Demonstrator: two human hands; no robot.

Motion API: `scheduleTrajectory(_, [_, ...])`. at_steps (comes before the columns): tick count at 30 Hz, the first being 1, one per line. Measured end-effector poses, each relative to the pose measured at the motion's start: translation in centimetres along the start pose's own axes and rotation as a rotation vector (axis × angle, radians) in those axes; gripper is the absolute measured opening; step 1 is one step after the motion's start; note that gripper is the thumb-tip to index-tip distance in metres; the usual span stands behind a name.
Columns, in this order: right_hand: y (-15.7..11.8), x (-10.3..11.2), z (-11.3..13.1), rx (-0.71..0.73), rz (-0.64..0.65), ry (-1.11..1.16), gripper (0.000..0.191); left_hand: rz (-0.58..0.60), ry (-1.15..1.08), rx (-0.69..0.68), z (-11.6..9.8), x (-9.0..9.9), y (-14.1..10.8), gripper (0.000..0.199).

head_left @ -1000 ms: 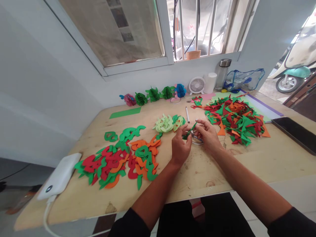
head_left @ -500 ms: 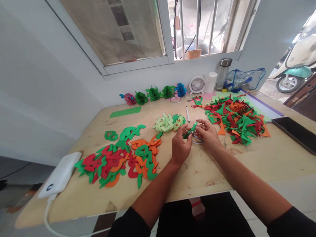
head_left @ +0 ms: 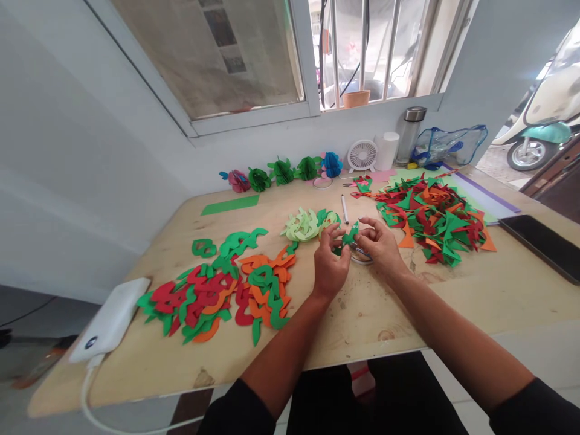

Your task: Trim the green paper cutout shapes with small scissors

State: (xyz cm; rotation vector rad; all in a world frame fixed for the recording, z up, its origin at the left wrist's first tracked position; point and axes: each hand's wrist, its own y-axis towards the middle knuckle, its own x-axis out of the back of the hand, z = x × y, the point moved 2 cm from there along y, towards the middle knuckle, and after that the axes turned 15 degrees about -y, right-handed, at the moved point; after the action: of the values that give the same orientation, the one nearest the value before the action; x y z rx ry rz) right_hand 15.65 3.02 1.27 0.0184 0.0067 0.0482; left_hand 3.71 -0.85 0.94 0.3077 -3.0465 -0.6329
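Note:
A small green paper piece (head_left: 350, 234) is pinched between my two hands over the middle of the table. My left hand (head_left: 331, 261) grips its left side with curled fingers, and my right hand (head_left: 379, 246) holds its right side. Something metallic with a pale loop shows partly under my right fingers; I cannot make out whether it is held. Just behind my left hand lie light green cut shapes (head_left: 301, 225). To the left spreads a pile of red, green and orange curved cutouts (head_left: 211, 290). Angular scraps (head_left: 446, 220) are heaped on the right.
A white pen (head_left: 344, 209) lies behind my hands. Along the wall stand paper figures (head_left: 283, 171), a small fan (head_left: 362, 155), a bottle (head_left: 410, 136) and a clear bag (head_left: 448, 145). A phone (head_left: 544, 246) is at the right, a white power bank (head_left: 111, 320) at the left.
The green paper piece has turned and shows more of its face between my fingers. Both hands have shifted only slightly.

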Motion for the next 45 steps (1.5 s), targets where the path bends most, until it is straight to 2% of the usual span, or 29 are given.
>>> scheduleTrajectory(12, [0.0, -0.1, -0.1, -0.004, 0.026, -0.067, 0.057, -0.071, -0.211, 0.197, 1.2, 0.7, 0.9, 0.047])
scheduleTrajectory(21, [0.0, -0.1, 0.1, -0.017, 0.011, -0.066, 0.054, -0.123, -0.339, 0.339, 0.5, 0.9, 1.5, 0.042])
scheduleTrajectory(28, [0.2, 0.1, -0.1, 0.012, -0.011, -0.059, 0.053, -0.113, -0.432, 0.424, 0.1, 1.0, 1.7, 0.042])
scheduleTrajectory(33, [0.1, 0.2, 0.1, 0.001, -0.020, -0.040, 0.052, -0.089, -0.454, 0.425, -0.1, 0.9, 1.6, 0.044])
scheduleTrajectory(37, [0.0, 0.2, 0.5, 0.006, -0.049, -0.063, 0.047, -0.168, -0.415, 0.373, 0.0, 1.2, 1.7, 0.044])
scheduleTrajectory(43, [-0.4, 0.4, 1.3, 0.076, -0.123, -0.130, 0.029, -0.288, -0.299, 0.334, 0.1, 1.8, 1.8, 0.042])
scheduleTrajectory(45, [-0.5, 0.3, 1.5, 0.102, -0.101, -0.148, 0.024, -0.302, -0.289, 0.327, 0.1, 1.9, 1.9, 0.043])
